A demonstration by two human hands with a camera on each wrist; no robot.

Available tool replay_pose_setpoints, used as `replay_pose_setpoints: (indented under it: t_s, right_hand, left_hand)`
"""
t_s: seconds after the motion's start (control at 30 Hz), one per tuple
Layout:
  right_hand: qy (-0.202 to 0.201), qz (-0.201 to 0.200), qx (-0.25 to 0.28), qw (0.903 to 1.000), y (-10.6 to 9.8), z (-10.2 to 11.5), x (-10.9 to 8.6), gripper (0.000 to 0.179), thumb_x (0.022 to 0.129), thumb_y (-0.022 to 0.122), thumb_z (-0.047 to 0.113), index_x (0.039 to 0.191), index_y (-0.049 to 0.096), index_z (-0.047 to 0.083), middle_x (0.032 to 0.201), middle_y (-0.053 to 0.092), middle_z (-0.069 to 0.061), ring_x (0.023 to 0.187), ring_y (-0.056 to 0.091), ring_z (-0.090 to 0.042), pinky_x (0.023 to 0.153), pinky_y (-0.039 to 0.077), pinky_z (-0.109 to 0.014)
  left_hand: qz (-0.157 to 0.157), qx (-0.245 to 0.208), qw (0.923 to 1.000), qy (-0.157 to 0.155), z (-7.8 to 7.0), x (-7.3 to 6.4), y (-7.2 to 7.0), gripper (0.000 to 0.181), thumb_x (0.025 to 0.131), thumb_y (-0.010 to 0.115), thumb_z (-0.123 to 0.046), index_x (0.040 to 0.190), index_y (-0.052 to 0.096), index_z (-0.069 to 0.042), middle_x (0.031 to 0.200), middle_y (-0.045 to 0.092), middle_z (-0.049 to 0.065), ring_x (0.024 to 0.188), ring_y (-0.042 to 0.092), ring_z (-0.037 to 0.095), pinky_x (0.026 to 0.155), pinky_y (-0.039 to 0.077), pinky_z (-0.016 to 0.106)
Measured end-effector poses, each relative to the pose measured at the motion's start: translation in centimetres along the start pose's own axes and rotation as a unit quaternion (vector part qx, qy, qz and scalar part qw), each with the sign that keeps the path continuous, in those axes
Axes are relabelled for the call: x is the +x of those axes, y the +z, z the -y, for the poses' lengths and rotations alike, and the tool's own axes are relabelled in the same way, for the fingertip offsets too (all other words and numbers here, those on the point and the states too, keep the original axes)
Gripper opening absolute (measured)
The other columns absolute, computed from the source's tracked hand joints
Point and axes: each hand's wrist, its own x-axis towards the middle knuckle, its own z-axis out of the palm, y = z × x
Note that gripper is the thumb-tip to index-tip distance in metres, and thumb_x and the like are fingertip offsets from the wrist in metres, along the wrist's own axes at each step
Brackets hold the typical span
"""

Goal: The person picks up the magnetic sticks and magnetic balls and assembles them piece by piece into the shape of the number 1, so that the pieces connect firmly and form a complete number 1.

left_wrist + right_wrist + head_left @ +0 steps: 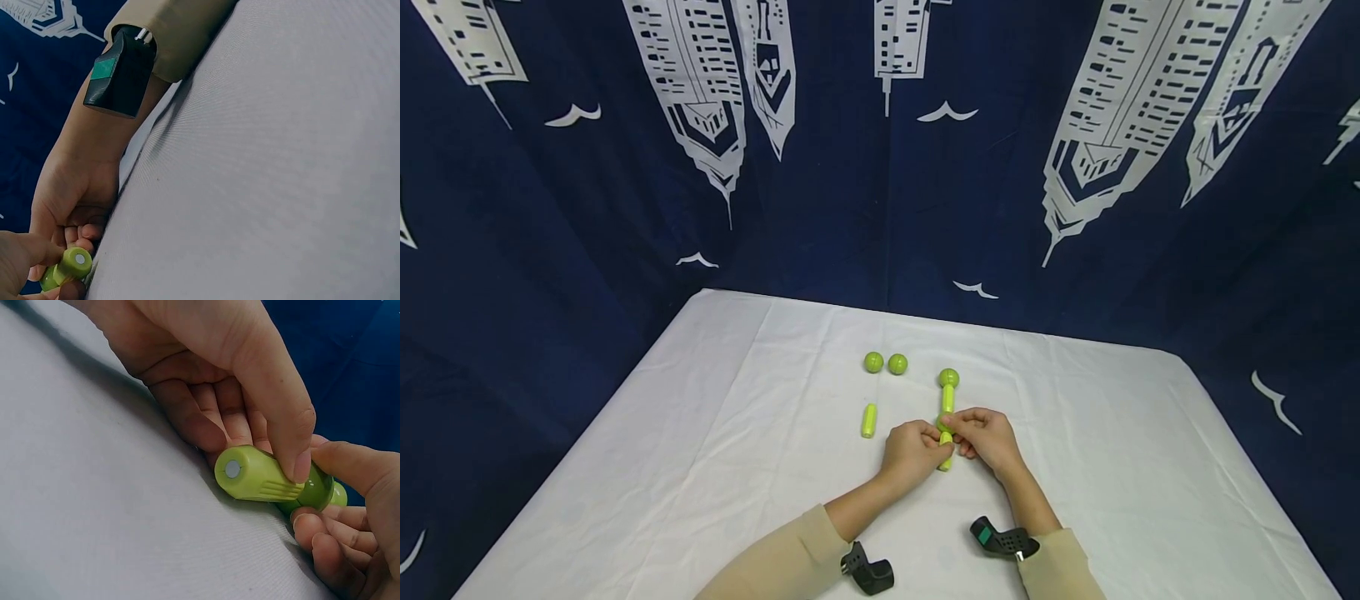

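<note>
A line of yellow-green pieces runs away from me on the white table: a ball (949,378) at the far end, a ridged rod (948,399), a second ball (319,489) and a nearer rod (256,476). My left hand (913,454) pinches the nearer rod, its thumb along the ridges. The right hand (990,439) grips the second ball between thumb and fingers, partly covering it. Rod and ball meet end to end in the right wrist view. A grey disc shows in the rod's free end.
Two loose green balls, one on the left (873,362) and one on the right (898,364), sit farther back. A single rod (868,421) lies left of my hands. The white cloth (737,500) has faint creases, and a dark blue printed curtain (850,208) hangs behind.
</note>
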Motion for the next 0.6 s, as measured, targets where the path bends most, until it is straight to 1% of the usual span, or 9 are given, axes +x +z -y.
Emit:
replay_pose_setpoints:
  t_s: [0.13,0.23,0.4,0.6]
  right_hand:
    - [0.000,-0.005,0.001,1.0000,0.0,0.0,-0.3,0.036,0.084,0.077,0.025,0.097,0.069,-0.008,0.064,0.062,-0.004,0.048,0.053,-0.010,0.045,0.044,-0.021]
    - [0.008,-0.004,0.000,1.0000,-0.1,0.1,-0.6,0.037,0.085,0.077,0.025,0.100,0.068,-0.008,0.067,0.063,-0.005,0.049,0.055,-0.011,0.047,0.046,-0.022]
    - [0.022,0.004,0.018,0.9996,-0.3,0.3,-1.5,0.035,0.087,0.074,0.019,0.104,0.065,-0.010,0.073,0.067,-0.008,0.053,0.059,-0.013,0.050,0.051,-0.022]
    - [0.027,-0.005,0.032,0.9991,-0.4,0.7,-2.4,0.033,0.088,0.072,0.016,0.104,0.064,-0.012,0.076,0.069,-0.010,0.057,0.063,-0.015,0.053,0.053,-0.024]
  left_hand:
    - [-0.002,-0.001,1.0000,0.001,0.0,0.0,0.1,0.014,0.078,0.079,-0.011,0.081,0.068,-0.001,0.062,0.060,-0.007,0.055,0.052,0.000,0.049,0.044,0.016]
    - [-0.001,-0.005,1.0000,-0.003,0.1,0.0,0.1,0.014,0.078,0.078,-0.010,0.081,0.068,-0.001,0.062,0.060,-0.007,0.055,0.052,0.000,0.049,0.044,0.016]
    - [0.000,-0.015,0.9998,-0.012,0.3,0.0,0.2,0.013,0.077,0.078,-0.009,0.081,0.068,-0.001,0.062,0.059,-0.007,0.055,0.052,0.001,0.048,0.044,0.017]
    - [-0.004,-0.021,0.9997,-0.012,0.3,0.1,0.3,0.014,0.077,0.079,-0.010,0.082,0.068,-0.001,0.063,0.060,-0.007,0.056,0.053,0.001,0.049,0.045,0.017]
